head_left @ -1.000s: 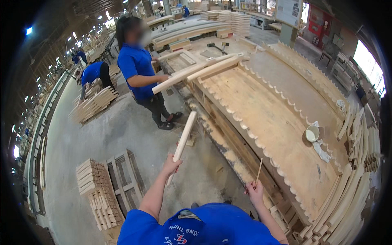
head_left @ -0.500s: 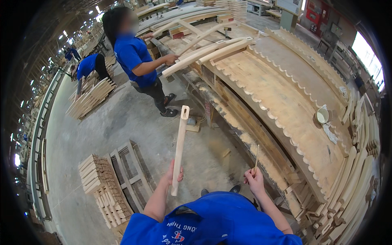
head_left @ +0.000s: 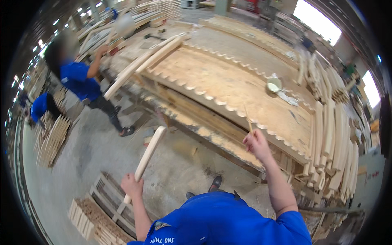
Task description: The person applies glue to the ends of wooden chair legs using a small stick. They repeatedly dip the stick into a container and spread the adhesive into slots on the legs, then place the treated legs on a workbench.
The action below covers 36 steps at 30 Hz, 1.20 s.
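Note:
My left hand (head_left: pixel 132 186) is closed round a pale wooden bar (head_left: pixel 149 153) with rounded ends. The bar slants up and to the right from my fist, out over the floor. My right hand (head_left: pixel 257 145) pinches a thin, light-coloured stick (head_left: pixel 248 117), its tip pointing up. That hand is over the near edge of a long wooden workbench (head_left: pixel 228 79) with scalloped rails. On the bench a white cup (head_left: pixel 268 87) stands beside a crumpled white cloth (head_left: pixel 289 98). Its contents cannot be made out.
Many curved wooden pieces (head_left: pixel 330 134) are stacked at the bench's right end. A wooden pallet (head_left: pixel 98 188) and stacked short pieces (head_left: pixel 79 220) are low on the left. A co-worker (head_left: pixel 83 79) stands at the bench's far left, near two long rails (head_left: pixel 161 51). Another person (head_left: pixel 39 107) bends over slats.
My view has swung right, toward the bench. My right hand with the stick has risen over the bench edge. The bar in my left hand has tilted right, and its slotted end no longer faces me.

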Each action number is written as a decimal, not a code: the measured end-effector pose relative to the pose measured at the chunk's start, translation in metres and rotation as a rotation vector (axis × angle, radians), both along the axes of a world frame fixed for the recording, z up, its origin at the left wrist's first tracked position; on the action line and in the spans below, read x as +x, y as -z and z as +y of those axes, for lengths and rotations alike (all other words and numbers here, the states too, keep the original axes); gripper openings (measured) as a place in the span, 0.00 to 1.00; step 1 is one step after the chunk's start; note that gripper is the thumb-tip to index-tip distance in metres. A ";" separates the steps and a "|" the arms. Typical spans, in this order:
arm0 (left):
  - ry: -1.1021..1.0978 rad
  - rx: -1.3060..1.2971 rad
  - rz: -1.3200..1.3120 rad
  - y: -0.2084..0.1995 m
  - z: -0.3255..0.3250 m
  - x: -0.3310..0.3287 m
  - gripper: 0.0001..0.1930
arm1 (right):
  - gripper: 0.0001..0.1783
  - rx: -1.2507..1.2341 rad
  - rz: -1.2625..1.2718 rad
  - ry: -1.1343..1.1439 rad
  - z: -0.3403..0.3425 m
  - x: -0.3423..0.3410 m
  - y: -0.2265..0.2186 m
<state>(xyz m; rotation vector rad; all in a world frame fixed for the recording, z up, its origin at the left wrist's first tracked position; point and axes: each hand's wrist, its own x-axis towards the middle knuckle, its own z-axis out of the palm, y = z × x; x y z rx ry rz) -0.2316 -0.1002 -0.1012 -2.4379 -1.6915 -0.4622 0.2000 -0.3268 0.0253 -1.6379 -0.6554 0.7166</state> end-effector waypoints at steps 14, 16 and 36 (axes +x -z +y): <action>0.495 -0.958 -0.953 -0.096 -0.031 0.176 0.34 | 0.12 -1.144 -1.149 0.165 0.007 0.230 -0.113; 0.555 -1.036 -0.937 -0.101 -0.038 0.201 0.34 | 0.11 -1.144 -1.213 0.121 0.012 0.241 -0.109; 0.610 -1.365 -0.797 -0.095 -0.021 0.253 0.32 | 0.09 -1.139 -1.312 0.288 -0.012 0.258 -0.095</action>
